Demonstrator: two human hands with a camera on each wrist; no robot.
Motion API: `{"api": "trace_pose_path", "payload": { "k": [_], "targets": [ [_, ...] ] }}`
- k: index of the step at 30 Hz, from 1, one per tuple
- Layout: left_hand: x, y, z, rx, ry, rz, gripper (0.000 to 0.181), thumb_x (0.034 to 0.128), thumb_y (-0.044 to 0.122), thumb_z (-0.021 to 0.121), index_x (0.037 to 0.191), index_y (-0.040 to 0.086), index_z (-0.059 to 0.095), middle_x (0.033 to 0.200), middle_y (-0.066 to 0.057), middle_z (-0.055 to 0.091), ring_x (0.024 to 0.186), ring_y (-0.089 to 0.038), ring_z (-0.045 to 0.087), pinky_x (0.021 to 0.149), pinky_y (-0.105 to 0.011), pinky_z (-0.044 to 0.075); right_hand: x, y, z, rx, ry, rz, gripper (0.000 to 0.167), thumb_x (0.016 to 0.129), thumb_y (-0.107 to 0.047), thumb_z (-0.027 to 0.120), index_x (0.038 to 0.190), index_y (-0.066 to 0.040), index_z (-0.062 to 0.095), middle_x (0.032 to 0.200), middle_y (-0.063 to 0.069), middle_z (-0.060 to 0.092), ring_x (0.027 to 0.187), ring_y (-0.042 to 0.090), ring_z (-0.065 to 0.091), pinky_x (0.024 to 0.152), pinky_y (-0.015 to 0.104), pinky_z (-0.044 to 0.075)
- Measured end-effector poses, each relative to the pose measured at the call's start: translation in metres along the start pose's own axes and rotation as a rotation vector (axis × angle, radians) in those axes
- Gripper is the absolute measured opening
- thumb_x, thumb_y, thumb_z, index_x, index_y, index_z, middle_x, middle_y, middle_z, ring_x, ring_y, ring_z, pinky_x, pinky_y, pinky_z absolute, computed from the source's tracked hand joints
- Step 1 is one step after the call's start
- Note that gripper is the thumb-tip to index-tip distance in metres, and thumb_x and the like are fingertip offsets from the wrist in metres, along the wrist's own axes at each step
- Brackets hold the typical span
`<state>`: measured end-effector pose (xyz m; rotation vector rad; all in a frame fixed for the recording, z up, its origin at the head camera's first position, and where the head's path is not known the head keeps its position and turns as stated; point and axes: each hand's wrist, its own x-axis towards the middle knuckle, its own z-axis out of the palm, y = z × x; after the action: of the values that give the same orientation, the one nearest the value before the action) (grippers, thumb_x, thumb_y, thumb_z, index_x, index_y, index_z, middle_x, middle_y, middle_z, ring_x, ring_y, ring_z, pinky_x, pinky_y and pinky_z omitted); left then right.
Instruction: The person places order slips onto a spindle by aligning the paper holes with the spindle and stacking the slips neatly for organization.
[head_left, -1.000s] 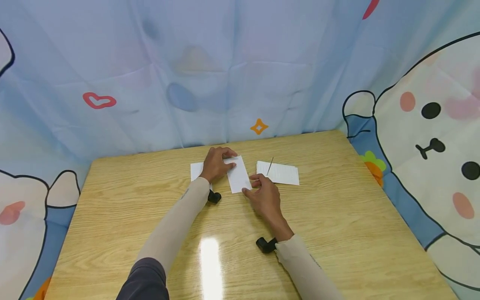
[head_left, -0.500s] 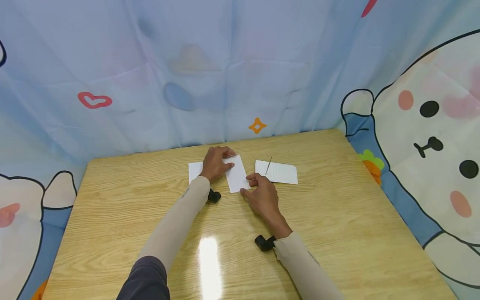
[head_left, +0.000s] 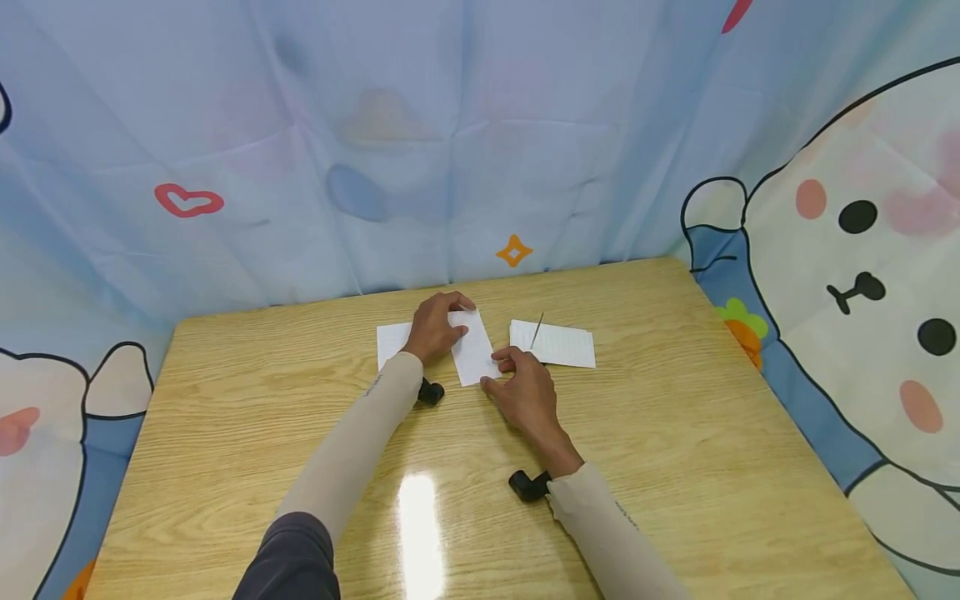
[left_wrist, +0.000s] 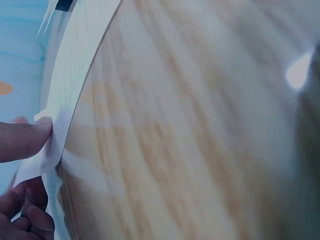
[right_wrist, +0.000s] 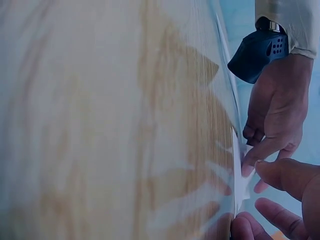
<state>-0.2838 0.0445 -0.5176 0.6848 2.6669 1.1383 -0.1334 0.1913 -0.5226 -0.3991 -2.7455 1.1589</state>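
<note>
A small white sheet of paper (head_left: 472, 354) lies slanted on the table between my hands. My left hand (head_left: 435, 327) pinches its upper left part; in the left wrist view the thumb (left_wrist: 30, 140) is on top, with fingers curled below, and faint ruled lines show on the paper. At the sheet's lower right corner, my right hand (head_left: 527, 396) touches the edge with thumb and forefinger spread apart. In the right wrist view a gap shows between its thumb (right_wrist: 280, 175) and fingers. Another white paper (head_left: 392, 340) lies left, partly hidden by my left hand.
To the right lies a small stack of ruled paper (head_left: 570, 347), a thin dark stick (head_left: 537, 331) across it. The wooden table (head_left: 675, 467) ends at a blue printed cloth (head_left: 420, 150) behind.
The view has shifted slightly. My left hand has moved a little at the sheet's upper part; the right hand stays at the lower right corner.
</note>
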Motion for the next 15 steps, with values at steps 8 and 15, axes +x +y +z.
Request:
{"api": "trace_pose_path", "payload": {
  "k": [8,15],
  "targets": [
    [-0.0019,-0.0022,-0.0008,-0.022,-0.029,-0.006,0.017,0.0965,0.005,0.078,0.108,0.018,0.081,0.134,-0.004,0.074,0.135,-0.03,0.063,0.115,-0.048,0.049,-0.0006,0.0012,0.0016,0.008,0.002,-0.001,0.038,0.086,-0.023,0.088,0.121,-0.016,0.074,0.109,0.007,0.073,0.084,0.02,0.067,0.072,0.035,0.05],
    [-0.0035,-0.0025,-0.0055,-0.138,-0.07,-0.012,0.015,0.0974,0.003,0.076,0.103,0.016,0.08,0.129,-0.005,0.074,0.136,-0.03,0.061,0.118,-0.05,0.046,-0.0008,0.0023,0.0026,0.004,0.008,-0.005,0.04,0.086,-0.024,0.089,0.122,-0.015,0.075,0.109,0.008,0.071,0.084,0.022,0.066,0.072,0.036,0.049]
  ]
}}
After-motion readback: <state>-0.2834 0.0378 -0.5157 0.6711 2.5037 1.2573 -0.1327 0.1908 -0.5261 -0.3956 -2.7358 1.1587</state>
